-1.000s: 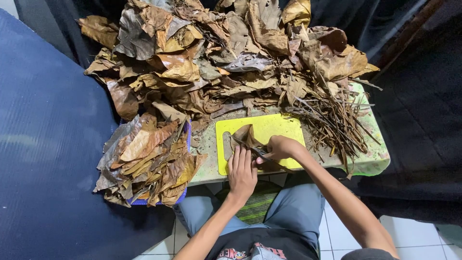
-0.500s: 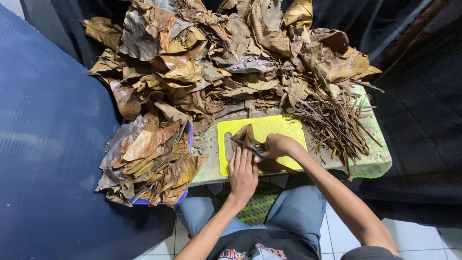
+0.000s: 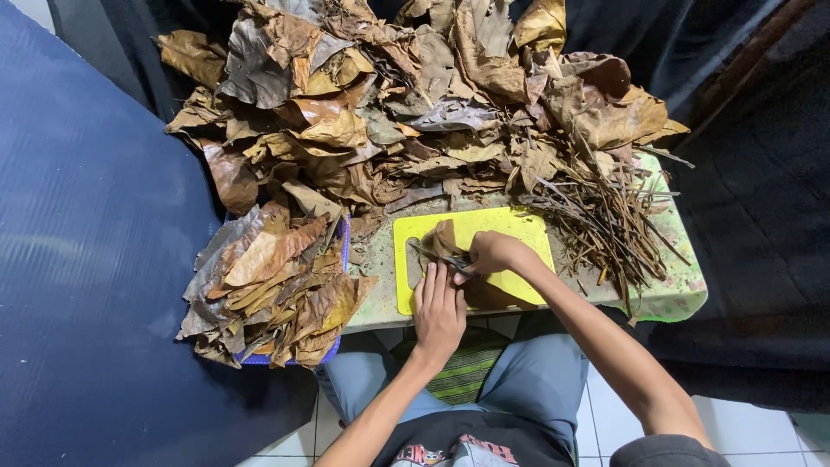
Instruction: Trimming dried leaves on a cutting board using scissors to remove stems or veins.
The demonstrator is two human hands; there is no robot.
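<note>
While the left hand (image 3: 439, 313) is pressing flat on a brown dry leaf (image 3: 445, 242), the right hand (image 3: 494, 253) is working a small tool (image 3: 443, 259) on it over the yellow cutting board (image 3: 510, 229).
Left fingers (image 3: 432, 285) are lying stretched out and together, pinning the leaf's near edge, gripping nothing; right fingers are curling closed around the dark tool, its kind too small to tell. Leaf is sitting on the board's left half, at the counter (image 3: 683, 285) front edge. Big heap of dry leaves (image 3: 415, 112) is filling the counter behind, bare stems (image 3: 605, 220) are piling right of the board, and stacked leaves are resting on a blue tray (image 3: 344, 251) at left.
</note>
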